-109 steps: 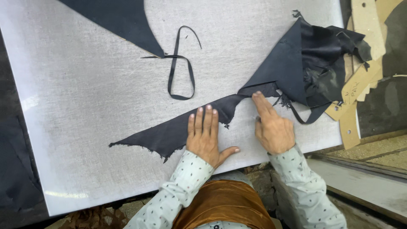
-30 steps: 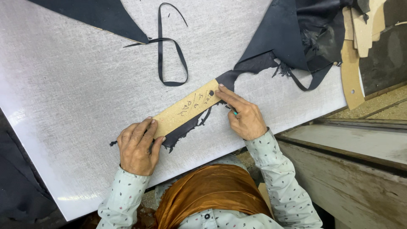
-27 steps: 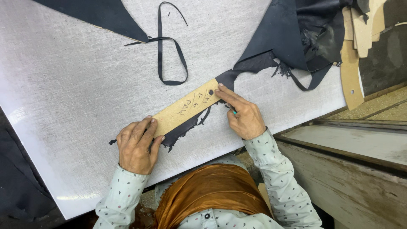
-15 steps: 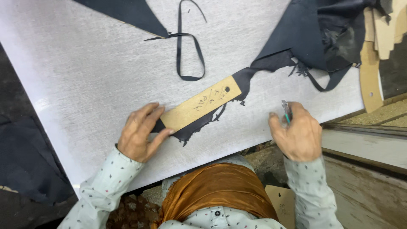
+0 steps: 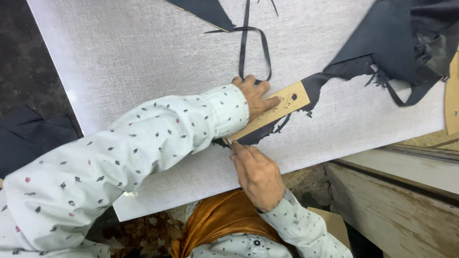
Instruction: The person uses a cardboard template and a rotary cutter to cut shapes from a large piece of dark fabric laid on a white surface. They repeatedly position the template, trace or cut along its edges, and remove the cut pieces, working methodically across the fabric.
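My right hand (image 5: 258,174) pinches a small blade (image 5: 228,142) at the template's (image 5: 273,111) 7 o'clock end; left hand (image 5: 253,95) lies flat, fingers spread, pressing it onto the dark leather strip (image 5: 334,76). Risk: template slips under uneven pressure, so the cut wanders into the white board (image 5: 119,57).

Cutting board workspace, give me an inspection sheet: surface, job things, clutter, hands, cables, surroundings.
Surface: white textured cutting board, tilted in view.
Job's things: tan template strip lying on a dark fabric piece; a small metal tool at the strip's lower end.
Clutter: loose dark strip loop; dark offcut at the top edge.
Hands: left hand pressed flat on the template; right hand holds the tool at the template's edge.
Cables: nothing seen.
Surroundings: worn wooden bench edge at right; dark cloth at left.
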